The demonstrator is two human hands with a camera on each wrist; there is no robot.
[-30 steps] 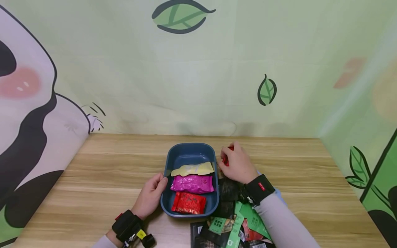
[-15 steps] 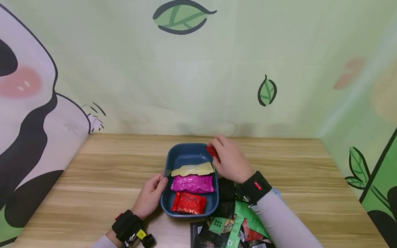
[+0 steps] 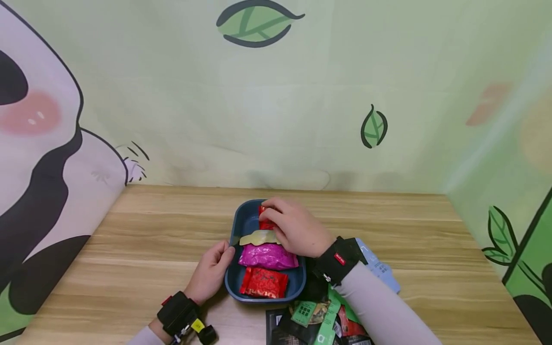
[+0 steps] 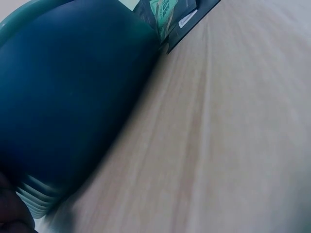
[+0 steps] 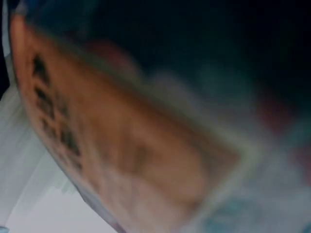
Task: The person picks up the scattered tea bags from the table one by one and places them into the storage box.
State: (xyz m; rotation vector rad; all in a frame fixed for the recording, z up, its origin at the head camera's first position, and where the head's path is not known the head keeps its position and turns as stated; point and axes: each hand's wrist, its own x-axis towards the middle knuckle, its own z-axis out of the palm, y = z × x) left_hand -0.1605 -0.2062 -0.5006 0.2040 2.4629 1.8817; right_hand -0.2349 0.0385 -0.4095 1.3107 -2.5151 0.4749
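A blue rectangular container (image 3: 247, 221) stands mid-table. At its left rim my left hand (image 3: 208, 273) grips it, thumb on top. The container's dark side wall (image 4: 68, 97) fills much of the left wrist view, with fingers (image 4: 14, 208) at the lower left corner. Over the container's far end, my right hand (image 3: 298, 229) pinches a small red packet (image 3: 264, 224), partly covered by the fingers. Inside, from far to near, lie a pale yellow packet (image 3: 258, 237), a shiny magenta packet (image 3: 267, 257) and another red packet (image 3: 264, 283).
Black and green packets (image 3: 308, 314) lie in a loose pile right of the container and in front, partly under the right forearm. A light blue packet (image 3: 379, 266) lies beyond that forearm. An orange packet (image 5: 121, 141) with dark lettering is blurred in the right wrist view.
My right hand has carried the red packet leftward from beside the container, over its right rim and into the far end. My left hand has stayed at the left rim.
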